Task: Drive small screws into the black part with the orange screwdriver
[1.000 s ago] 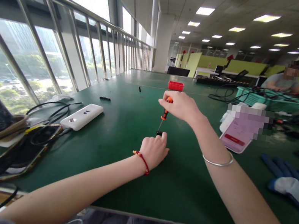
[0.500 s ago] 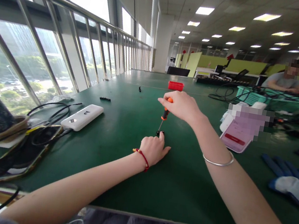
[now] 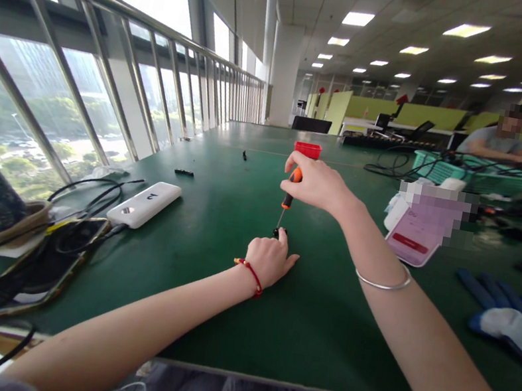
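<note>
My right hand [image 3: 316, 182] is around the orange and black handle of a screwdriver [image 3: 289, 199]. Its index finger arches above the handle's top, while the thumb rests lower beside it. The screwdriver stands nearly upright, slightly tilted, and its thin shaft runs down to a small black part [image 3: 276, 232] on the green table [image 3: 215, 228]. Fingers of my left hand [image 3: 267, 260] hold this part down against the tabletop, with the index finger reaching it and the thumb sticking out to the right. Much of the part is hidden, so its kind cannot be made out.
A red box [image 3: 307, 150] stands beyond my right hand. Left lie a white power bank [image 3: 144, 204], a black strip [image 3: 184, 172] and cables. On the right are a phone [image 3: 416, 233], blue-white gloves [image 3: 511, 324] and a green basket [image 3: 477, 174]. Another person [image 3: 501, 137] sits far right.
My right hand's index finger has lifted and curled, and its grip on the screwdriver handle looks looser. The left hand and the black part have stayed in place.
</note>
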